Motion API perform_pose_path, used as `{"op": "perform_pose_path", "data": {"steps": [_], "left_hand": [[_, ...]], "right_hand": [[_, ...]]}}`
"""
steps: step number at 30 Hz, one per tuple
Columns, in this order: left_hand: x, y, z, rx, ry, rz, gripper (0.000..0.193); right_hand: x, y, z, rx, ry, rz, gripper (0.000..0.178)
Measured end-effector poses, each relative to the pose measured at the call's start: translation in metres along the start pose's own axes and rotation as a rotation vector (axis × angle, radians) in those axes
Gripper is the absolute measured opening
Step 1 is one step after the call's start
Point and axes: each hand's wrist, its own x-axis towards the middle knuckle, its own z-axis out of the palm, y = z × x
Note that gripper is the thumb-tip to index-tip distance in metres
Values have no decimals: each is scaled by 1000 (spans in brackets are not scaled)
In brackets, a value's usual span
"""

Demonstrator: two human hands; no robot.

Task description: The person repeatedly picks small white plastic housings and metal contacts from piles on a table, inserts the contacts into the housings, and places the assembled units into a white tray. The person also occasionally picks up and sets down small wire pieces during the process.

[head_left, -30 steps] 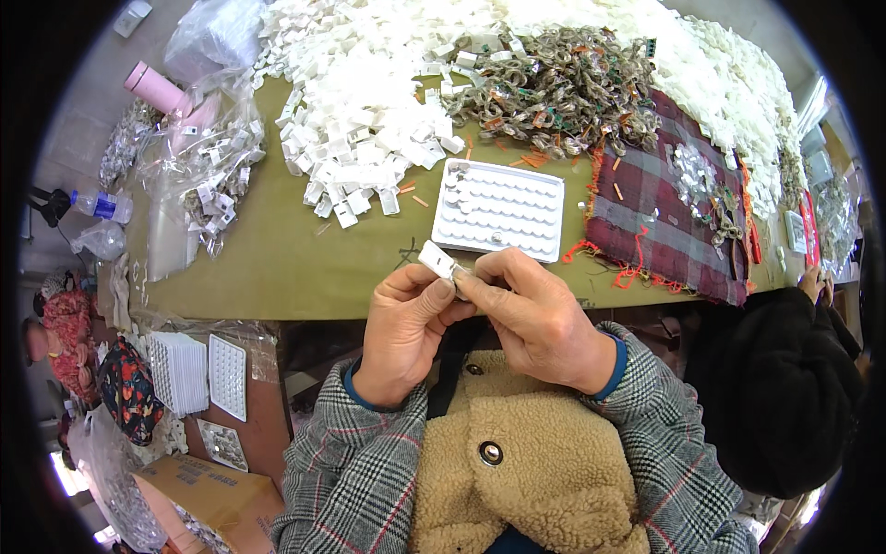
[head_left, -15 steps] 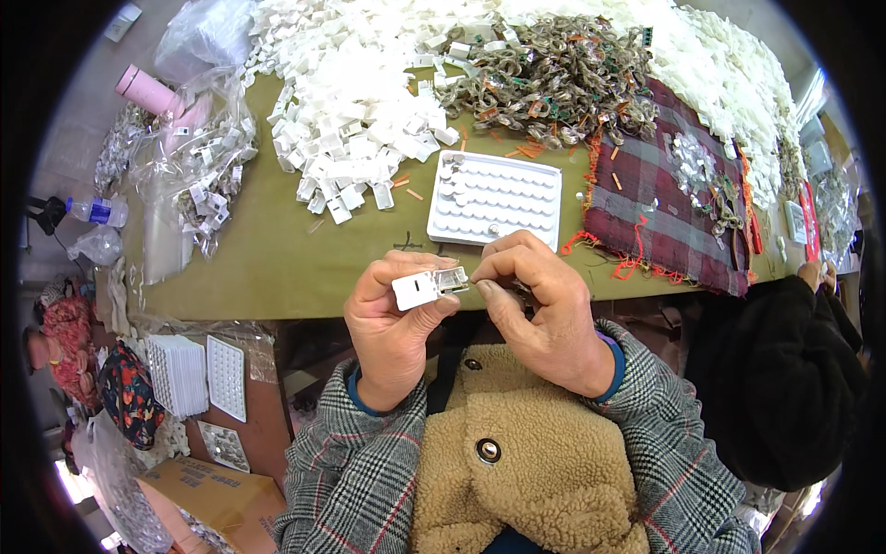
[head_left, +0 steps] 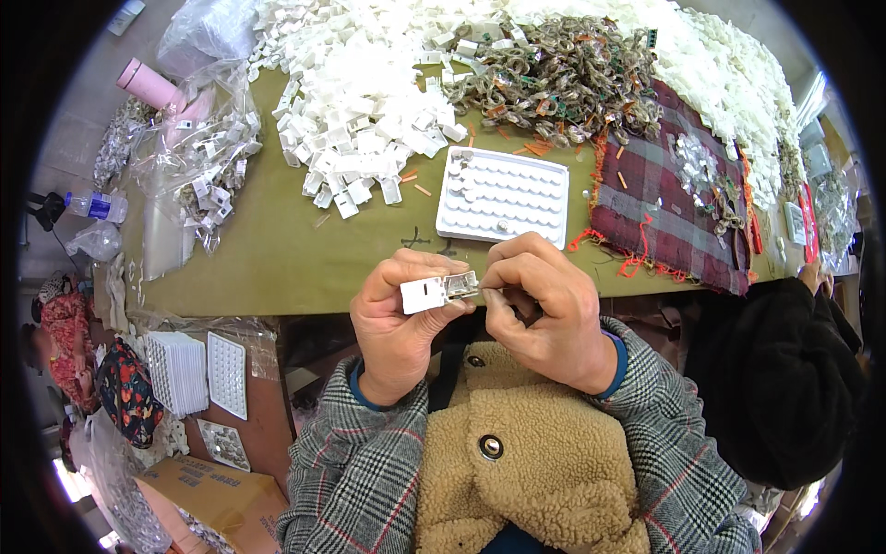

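My left hand [head_left: 397, 323] grips a small white plastic casing [head_left: 423, 295] between thumb and fingers, just in front of the table edge. A clear and metallic part [head_left: 460, 286] sticks out of the casing's right end. My right hand [head_left: 546, 309] is closed in a pinch at that end, fingertips against or very near the part. What the pinch holds, if anything, is too small to make out. Beyond my hands lies a white tray [head_left: 503, 197] with rows of round hollows, a few of them holding small round pieces.
White casings [head_left: 360, 129] heap on the green table [head_left: 240, 286]; behind the tray are tangled wired parts [head_left: 563, 78]. A plaid cloth [head_left: 646, 203] with loose red threads lies right. At left are a bag of parts [head_left: 212, 175] and stacked trays [head_left: 175, 369]. Another person's dark sleeve [head_left: 775, 379] is at right.
Both hands have shifted slightly right with the casing. My right fingertips have drawn in closer to the casing's right end. The view has also moved a little.
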Motion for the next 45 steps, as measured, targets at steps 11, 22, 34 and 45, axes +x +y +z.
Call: {"op": "perform_pose_path", "data": {"steps": [11,22,34,45], "left_hand": [[-4,-2,10,-129,-29,-71,21],[-7,5,5,-326,113,-605,28],[3,6,-28,-331,107,-570,19],[14,7,-37,-485,80,-637,16]], "right_hand": [[-12,9,-5,700,-159,670,10],[-7,16,-14,15,104,76,15],[43,67,25,-497,28,-115,28],[59,65,14,-256,7,69,16]]}}
